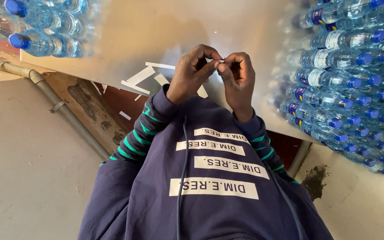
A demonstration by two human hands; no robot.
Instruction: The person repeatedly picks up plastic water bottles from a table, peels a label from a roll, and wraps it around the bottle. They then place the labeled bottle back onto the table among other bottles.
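Observation:
My left hand (pixel 191 74) and my right hand (pixel 238 80) meet in front of my chest, fingertips pinched together. Between them is a tiny pale piece (pixel 221 61), perhaps a strip of paper or tape; it is too small to tell which. Both hands hover over a shiny metal table (pixel 156 31). Several white paper strips (pixel 142 76) lie on the table just left of my left hand. My dark blue hooded top (pixel 210 186) with green-striped cuffs fills the lower part of the view.
Many clear water bottles with blue caps (pixel 347 75) are stacked on their sides at the table's right. A few more such bottles (pixel 41 26) lie at the top left. A grey pipe (pixel 63 109) runs along the concrete floor at the left.

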